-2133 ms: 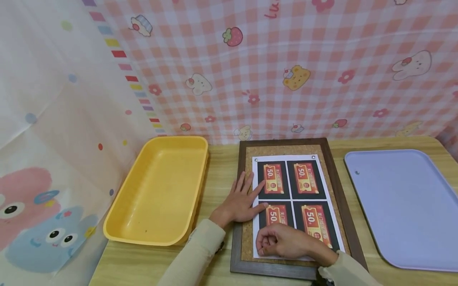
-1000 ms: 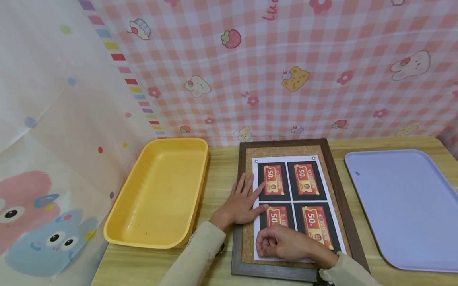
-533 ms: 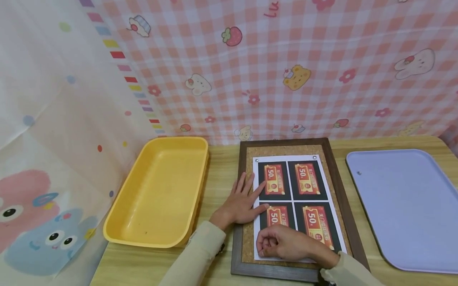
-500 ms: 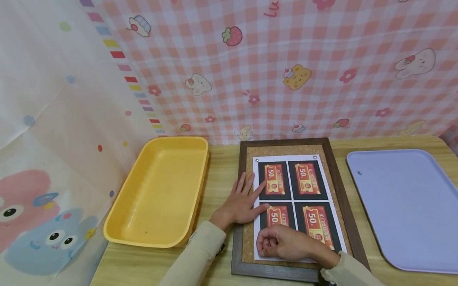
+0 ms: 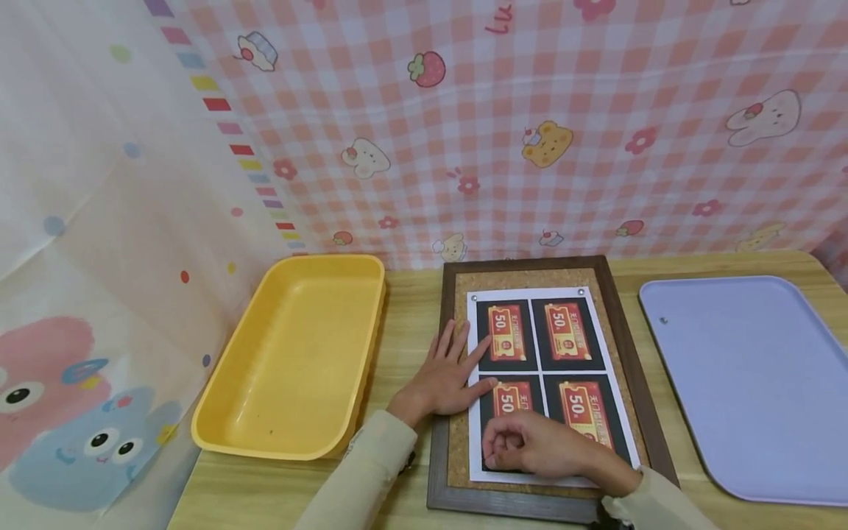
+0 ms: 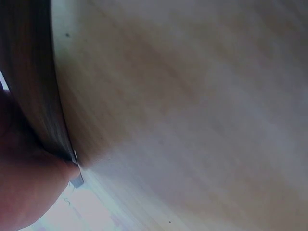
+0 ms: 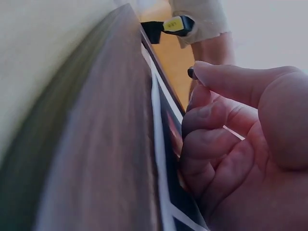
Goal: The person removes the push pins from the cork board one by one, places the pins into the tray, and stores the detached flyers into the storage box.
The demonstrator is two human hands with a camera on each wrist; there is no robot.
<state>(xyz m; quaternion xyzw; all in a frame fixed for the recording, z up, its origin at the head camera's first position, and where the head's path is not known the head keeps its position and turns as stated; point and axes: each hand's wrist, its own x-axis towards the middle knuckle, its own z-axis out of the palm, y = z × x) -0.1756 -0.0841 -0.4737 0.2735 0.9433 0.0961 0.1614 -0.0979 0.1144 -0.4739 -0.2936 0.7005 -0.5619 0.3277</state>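
Observation:
A white sheet [image 5: 538, 353] printed with several red coupons lies on a wood-framed cork board [image 5: 523, 279]. Silver push pins sit in its upper left [image 5: 473, 298] and upper right [image 5: 581, 292] corners. My left hand [image 5: 442, 379] rests with spread fingers across the frame's left side and the sheet's left edge. Over the lower left coupon is my right hand [image 5: 546, 445]; thumb and forefinger pinch a small dark push pin [image 7: 191, 73], seen in the right wrist view. In the head view the fingers hide that pin.
Left of the board stands a yellow plastic tub [image 5: 298, 361]. To the right lies a lilac tray [image 5: 748, 383], with one small silver pin [image 5: 664, 320] near its upper left edge. A checked curtain [image 5: 490, 147] hangs behind the wooden table [image 5: 407, 324].
My right hand has shifted slightly right and up, off the sheet's lower left corner, which now shows. My left hand has stayed in place.

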